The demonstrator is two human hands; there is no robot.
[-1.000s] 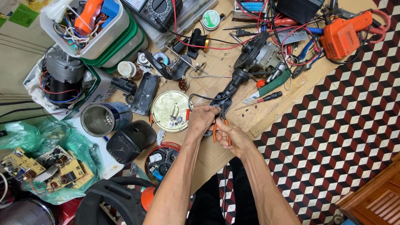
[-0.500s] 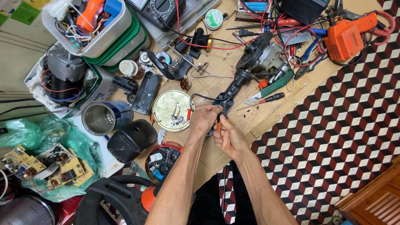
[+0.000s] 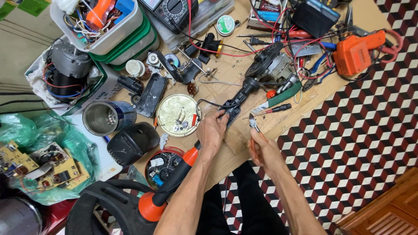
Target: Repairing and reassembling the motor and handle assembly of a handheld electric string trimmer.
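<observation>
Small parts in round tin [image 3: 167, 114]

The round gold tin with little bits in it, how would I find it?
Start at the wooden worktop. Just beyond the left hand lies the round gold tin, flat and open. Its neighbours are black casings and a steel cylinder; only it is shiny gold.

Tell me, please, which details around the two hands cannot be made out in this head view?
- Left hand: it covers the near end of the black plastic tool housing, so its grip there is hidden.
- Right hand: the handles of the small metal pliers are buried in the fist; the tips are too small to tell open from closed.
- Round gold tin lid: its small metal parts are too tiny to identify.
</observation>
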